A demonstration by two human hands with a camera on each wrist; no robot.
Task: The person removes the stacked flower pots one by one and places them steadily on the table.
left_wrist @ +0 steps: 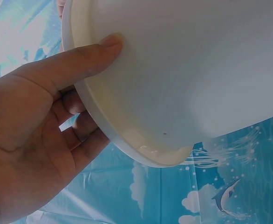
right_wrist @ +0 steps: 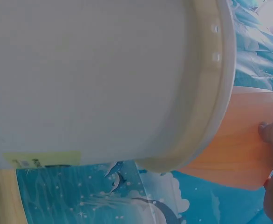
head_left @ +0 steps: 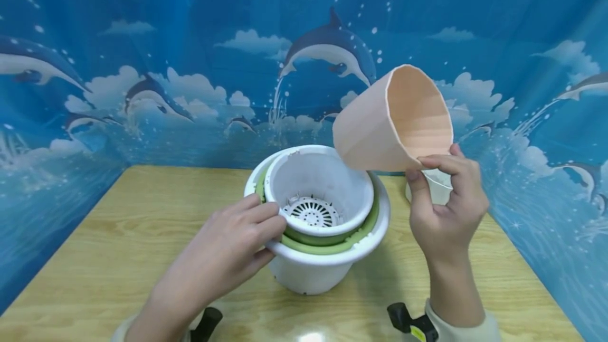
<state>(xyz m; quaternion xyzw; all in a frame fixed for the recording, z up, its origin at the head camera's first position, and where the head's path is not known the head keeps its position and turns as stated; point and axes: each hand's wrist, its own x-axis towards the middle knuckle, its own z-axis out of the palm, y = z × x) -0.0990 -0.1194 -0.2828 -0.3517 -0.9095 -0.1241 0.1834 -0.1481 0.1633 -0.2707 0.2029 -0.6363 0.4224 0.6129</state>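
A nested stack of pots stands upright on the table. Outermost is a large white pot [head_left: 309, 277], a green pot [head_left: 314, 250] sits inside it, and a smaller white pot [head_left: 318, 173] with a slotted bottom is innermost. My left hand [head_left: 237, 239] grips the stack's rim at the near left, with its thumb [left_wrist: 92, 58] against the outer wall below the rim. Above the stack's right side, a peach-coloured pot [head_left: 363, 128] is tilted with its mouth facing right and toward me. My right hand [head_left: 446, 207] pinches its lower rim between thumb and fingers.
A small whitish container [head_left: 439, 188] stands behind my right hand, partly hidden by it. The wooden table [head_left: 157, 220] is enclosed by a blue dolphin-print curtain [head_left: 190, 67] at the back and sides. Black wrist mounts [head_left: 400, 316] show near the front.
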